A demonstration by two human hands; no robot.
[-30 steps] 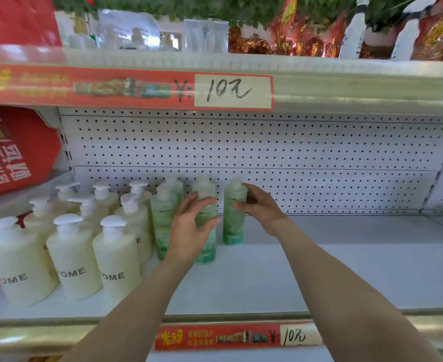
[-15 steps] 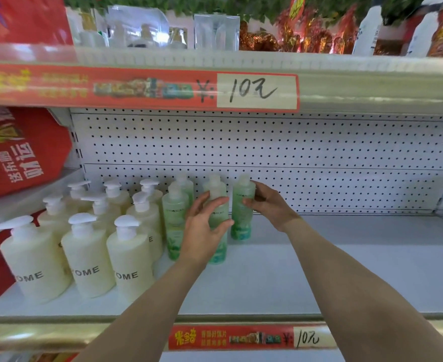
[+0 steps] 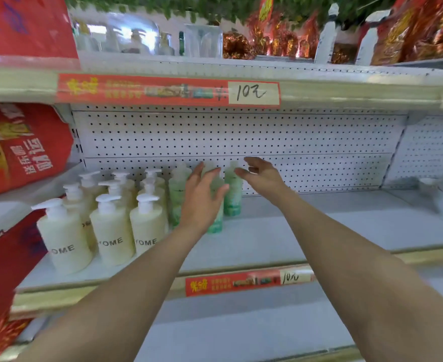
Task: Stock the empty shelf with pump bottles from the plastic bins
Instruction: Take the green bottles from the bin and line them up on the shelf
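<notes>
Two bare forearms reach in from 6 o'clock, over the shelf lip.

- Lip: red price strip (image 3: 241, 282) on the front edge, handwritten figure at its right end.
- Shelf (image 3: 332, 228): white deck. Stock sits only at the left. From 3 o'clock of the hands out to the right upright it is bare, so most of the filling looks yet to be done.
- Cream pump bottles (image 3: 111, 231): at 9 o'clock of the left hand, upright in tight rows running front to back, labels forward and nozzles pointing left. Packing them tight probably saves width and keeps the labels readable.
- Left hand (image 3: 202, 202): fingers spread wide, gripping nothing, palm toward the green bottles. It covers the front one, and I cannot tell whether it touches. It reads as steadying or just letting go.
- Green bottles (image 3: 233, 194): a small upright cluster just right of the cream block. Their tops are too blurred to make out the closure. They stand against the cream rows, likely extending the block rightward rather than starting a new one.
- Right hand (image 3: 263, 176): at 1 o'clock of the left hand, fingers loose and apart, holding nothing. It is just beside the top of the rearmost green bottle, with contact unclear.
- Pegboard (image 3: 267, 137): perforated white back panel, which the rear bottles stand near.
- Far, at 12 o'clock: a long red price strip (image 3: 168, 91) on the upper shelf edge, with blurred clear containers above it.
- At 9 o'clock: a red bag (image 3: 24, 152) on the neighbouring bay.

The plastic bins are out of view. Since neither hand holds anything, the next bottles would have to come from them.
</notes>
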